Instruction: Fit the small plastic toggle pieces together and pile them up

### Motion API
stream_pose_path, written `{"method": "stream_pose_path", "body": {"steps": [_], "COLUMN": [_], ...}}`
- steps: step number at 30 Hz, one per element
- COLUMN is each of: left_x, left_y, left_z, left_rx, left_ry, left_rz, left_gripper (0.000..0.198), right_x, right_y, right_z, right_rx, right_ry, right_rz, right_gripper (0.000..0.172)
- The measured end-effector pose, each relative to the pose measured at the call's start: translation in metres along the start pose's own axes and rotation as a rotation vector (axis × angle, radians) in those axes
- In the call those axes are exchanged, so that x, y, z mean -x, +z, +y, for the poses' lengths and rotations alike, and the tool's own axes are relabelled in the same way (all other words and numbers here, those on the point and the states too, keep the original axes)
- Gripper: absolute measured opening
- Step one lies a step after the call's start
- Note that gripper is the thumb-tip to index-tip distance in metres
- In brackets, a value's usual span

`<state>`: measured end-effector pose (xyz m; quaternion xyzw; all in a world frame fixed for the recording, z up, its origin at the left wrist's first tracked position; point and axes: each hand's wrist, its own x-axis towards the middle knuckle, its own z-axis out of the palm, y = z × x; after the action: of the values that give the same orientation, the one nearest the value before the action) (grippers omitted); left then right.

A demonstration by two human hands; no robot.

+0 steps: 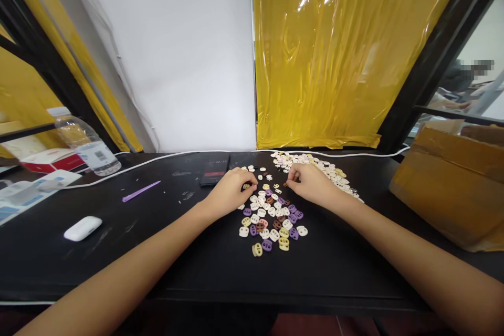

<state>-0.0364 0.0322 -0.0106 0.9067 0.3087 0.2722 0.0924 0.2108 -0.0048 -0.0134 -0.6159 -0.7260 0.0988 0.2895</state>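
Toggles (271, 211), room before table edge (220, 292), right fingers (294, 172) pinching brown toggle (285, 184), left fingers (248, 177), grip unclear

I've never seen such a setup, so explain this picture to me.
There is no machine here: the one camera is worn on a person's head, looking forward and down. You see that person's bare left hand and right hand over a black table. Small holed pieces, white, purple, yellow and brown, lie near the hands; a paler heap lies farther back. A bottle and purple stick are at left, a cardboard box at right. Whether either hand holds a piece is too small to tell.
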Motion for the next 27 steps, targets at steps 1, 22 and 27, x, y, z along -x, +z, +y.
{"method": "stream_pose_path", "body": {"steps": [1, 22, 27], "left_x": [0.0, 0.001, 0.002], "left_y": [0.0, 0.002, 0.006], "left_z": [0.0, 0.019, 0.029], "left_rx": [-0.011, 0.469, 0.775], "left_ry": [0.0, -0.096, -0.248], "left_rz": [-0.003, 0.052, 0.006], "left_gripper": [0.014, 0.012, 0.017], "right_x": [0.001, 0.014, 0.017], "right_y": [0.001, 0.008, 0.007], "right_z": [-0.002, -0.03, -0.038], "right_rx": [-0.015, -0.521, -0.726], "right_ry": [-0.015, -0.168, -0.189], "right_rz": [0.005, -0.123, -0.173], "right_gripper": [0.006, 0.005, 0.006]}}
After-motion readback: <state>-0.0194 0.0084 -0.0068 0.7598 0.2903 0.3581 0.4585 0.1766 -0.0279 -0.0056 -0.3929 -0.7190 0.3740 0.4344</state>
